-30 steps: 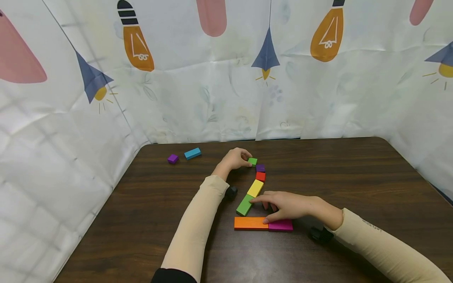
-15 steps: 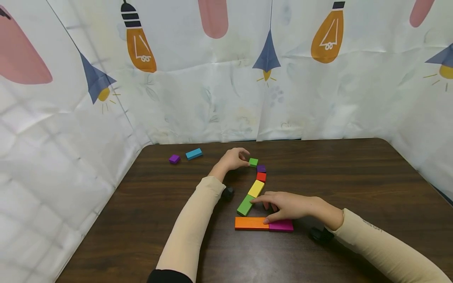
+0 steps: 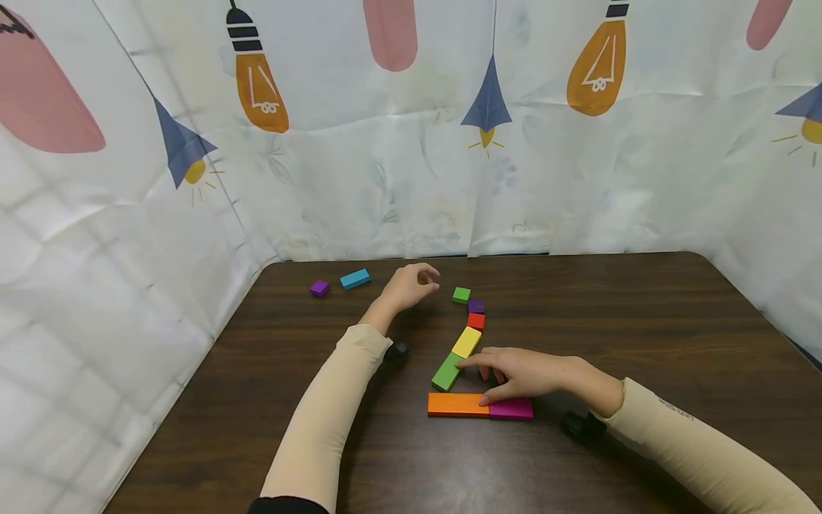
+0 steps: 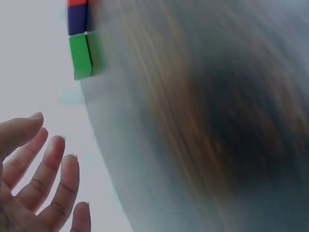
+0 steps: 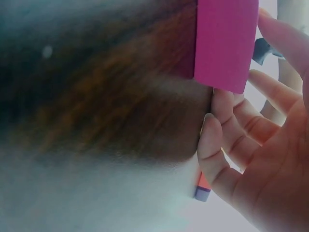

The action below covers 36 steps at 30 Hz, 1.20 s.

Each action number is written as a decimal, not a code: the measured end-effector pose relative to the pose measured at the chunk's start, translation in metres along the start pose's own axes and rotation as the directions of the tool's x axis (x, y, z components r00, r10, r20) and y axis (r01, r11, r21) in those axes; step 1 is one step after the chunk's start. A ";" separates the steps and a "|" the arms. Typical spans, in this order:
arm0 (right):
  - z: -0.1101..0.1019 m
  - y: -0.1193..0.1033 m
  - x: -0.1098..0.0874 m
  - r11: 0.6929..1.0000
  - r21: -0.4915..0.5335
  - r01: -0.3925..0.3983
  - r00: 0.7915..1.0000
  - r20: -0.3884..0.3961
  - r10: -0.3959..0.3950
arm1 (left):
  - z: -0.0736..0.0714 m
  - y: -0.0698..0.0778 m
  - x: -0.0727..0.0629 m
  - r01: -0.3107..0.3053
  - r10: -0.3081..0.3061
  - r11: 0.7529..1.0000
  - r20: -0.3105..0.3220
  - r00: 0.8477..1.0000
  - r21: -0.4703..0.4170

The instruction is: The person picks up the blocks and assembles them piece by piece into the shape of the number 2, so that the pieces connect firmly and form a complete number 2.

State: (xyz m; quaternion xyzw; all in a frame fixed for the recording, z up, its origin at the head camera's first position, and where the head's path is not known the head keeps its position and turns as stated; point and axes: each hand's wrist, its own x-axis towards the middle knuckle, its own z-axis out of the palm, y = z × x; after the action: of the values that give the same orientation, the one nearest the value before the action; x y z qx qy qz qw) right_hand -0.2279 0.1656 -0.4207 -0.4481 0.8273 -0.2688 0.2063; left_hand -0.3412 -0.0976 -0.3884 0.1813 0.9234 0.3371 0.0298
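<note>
My left hand [image 3: 406, 287] hovers over the far part of the table with loose fingers and holds nothing. To its right, apart from it, lies a small green block [image 3: 461, 295], the far end of a curved row. The row runs toward me through a dark purple block [image 3: 475, 306], a red block [image 3: 476, 321], a yellow block [image 3: 467, 342] and a longer green block [image 3: 446, 373]. My right hand [image 3: 526, 373] rests its index finger at the longer green block. Its thumb touches the orange block [image 3: 456, 405], which lies end to end with a magenta block [image 3: 511, 409].
At the far left of the brown table [image 3: 610, 321] lie a blue block [image 3: 354, 279] and a purple block [image 3: 320, 288], apart from each other. A white printed curtain [image 3: 411, 178] hangs behind the table and along its left side.
My left hand has let go of the small green block and moved left, away from it. The small green block stays at the row's end. The right hand has not moved.
</note>
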 end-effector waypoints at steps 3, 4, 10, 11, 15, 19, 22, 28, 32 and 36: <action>0.008 0.023 0.004 0.999 -0.007 0.053 0.999 -0.007 -0.053 | -0.007 -0.003 -0.004 0.000 0.000 1.000 -0.007 1.000 -0.009; 0.011 0.031 0.005 0.998 -0.016 0.059 0.998 -0.007 -0.059 | -0.009 -0.004 -0.006 0.001 -0.001 1.000 -0.010 1.000 -0.009; 0.003 0.009 0.000 0.999 -0.012 0.046 0.999 -0.001 -0.046 | -0.026 -0.014 -0.016 0.002 -0.003 1.000 -0.043 0.999 -0.014; -0.001 0.000 -0.002 0.999 -0.004 0.034 0.999 0.002 -0.034 | -0.028 -0.016 -0.019 0.002 -0.003 1.000 -0.050 0.999 -0.018; -0.008 -0.017 -0.005 1.000 0.004 -0.018 1.000 0.011 0.018 | -0.038 -0.027 -0.026 0.009 -0.012 0.999 -0.078 0.997 -0.040; -0.010 -0.024 -0.006 0.998 0.009 -0.061 0.998 0.017 0.060 | -0.049 -0.038 -0.033 0.035 -0.041 0.998 -0.110 0.993 -0.054; -0.009 -0.023 -0.007 0.997 0.013 -0.075 0.997 0.016 0.075 | -0.058 -0.049 -0.036 0.050 -0.058 0.997 -0.140 0.989 -0.056; -0.009 -0.023 -0.007 0.997 0.014 -0.074 0.997 0.011 0.073 | -0.070 -0.072 -0.042 0.106 -0.120 0.991 -0.186 0.975 -0.082; -0.008 -0.023 -0.005 0.997 0.016 -0.080 0.997 0.016 0.080 | -0.074 -0.084 -0.045 0.146 -0.163 0.985 -0.201 0.966 -0.097; -0.008 -0.023 -0.006 0.996 0.016 -0.089 0.996 0.016 0.089 | -0.076 -0.091 -0.044 0.174 -0.191 0.980 -0.215 0.958 -0.094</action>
State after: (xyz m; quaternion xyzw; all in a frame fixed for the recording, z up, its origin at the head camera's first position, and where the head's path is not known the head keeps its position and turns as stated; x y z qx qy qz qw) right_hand -0.2152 0.1626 -0.3995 -0.4111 0.8425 -0.2627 0.2282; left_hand -0.3419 -0.2240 -0.3899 0.0552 0.9204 0.3853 -0.0364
